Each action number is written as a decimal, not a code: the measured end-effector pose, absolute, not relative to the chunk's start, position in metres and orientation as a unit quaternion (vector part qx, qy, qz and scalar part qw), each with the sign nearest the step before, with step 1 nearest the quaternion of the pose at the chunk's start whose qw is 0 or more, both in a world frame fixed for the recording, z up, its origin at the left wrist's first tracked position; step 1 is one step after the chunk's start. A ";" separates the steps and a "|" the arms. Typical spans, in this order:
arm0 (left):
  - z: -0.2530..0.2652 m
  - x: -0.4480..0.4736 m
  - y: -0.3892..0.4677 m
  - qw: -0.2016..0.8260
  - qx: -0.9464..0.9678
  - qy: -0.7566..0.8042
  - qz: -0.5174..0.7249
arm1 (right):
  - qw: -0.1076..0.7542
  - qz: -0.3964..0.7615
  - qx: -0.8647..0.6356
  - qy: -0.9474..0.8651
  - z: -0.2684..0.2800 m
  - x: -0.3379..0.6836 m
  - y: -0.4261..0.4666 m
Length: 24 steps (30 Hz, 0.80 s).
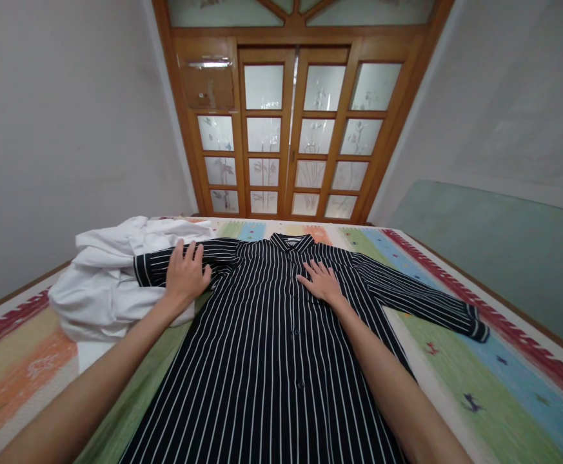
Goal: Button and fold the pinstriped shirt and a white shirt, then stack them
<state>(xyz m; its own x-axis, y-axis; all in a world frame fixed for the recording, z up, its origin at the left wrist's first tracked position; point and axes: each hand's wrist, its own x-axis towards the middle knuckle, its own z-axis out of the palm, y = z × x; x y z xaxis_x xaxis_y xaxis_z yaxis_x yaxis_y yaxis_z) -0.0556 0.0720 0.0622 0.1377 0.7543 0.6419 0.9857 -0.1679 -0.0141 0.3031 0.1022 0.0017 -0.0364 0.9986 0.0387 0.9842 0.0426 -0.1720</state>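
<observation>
A black shirt with white stripes (256, 335) lies front side up, its collar at the far end and dark buttons down the middle. My left hand (187, 274) rests on the sleeve at the left, fingers stretched out. That sleeve's cuff reaches onto a crumpled white cloth (102, 290). On the upper chest, right of the button line, my right hand (322, 281) lies flat with its fingers spread. The other sleeve extends out to the right. The shirt's lower hem is outside the view.
Beneath the shirt is a multicoloured striped cover (494, 386) with small figures on it. Wooden doors with glass panes (291, 129) stand beyond the far edge. Plain walls rise on both sides, and a pale green panel (494, 251) leans at the right.
</observation>
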 end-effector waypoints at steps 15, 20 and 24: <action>0.166 -0.081 0.114 0.126 -0.702 -0.699 0.042 | 0.138 0.035 -0.501 -0.854 -0.006 0.308 0.103; 0.196 -0.065 0.138 0.074 -0.721 -0.687 0.046 | 0.111 0.059 -0.513 -0.849 -0.003 0.305 0.100; 0.210 -0.047 0.155 0.015 -0.723 -0.690 -0.028 | 0.092 0.071 -0.545 -0.830 -0.002 0.300 0.098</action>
<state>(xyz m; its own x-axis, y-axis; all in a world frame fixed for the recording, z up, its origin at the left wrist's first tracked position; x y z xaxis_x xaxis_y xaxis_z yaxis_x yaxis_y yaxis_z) -0.0467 0.1548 0.2098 0.0467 0.9970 0.0617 0.9987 -0.0478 0.0170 0.2996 0.0984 -0.0020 -0.3882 0.9185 0.0755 0.8922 0.3951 -0.2187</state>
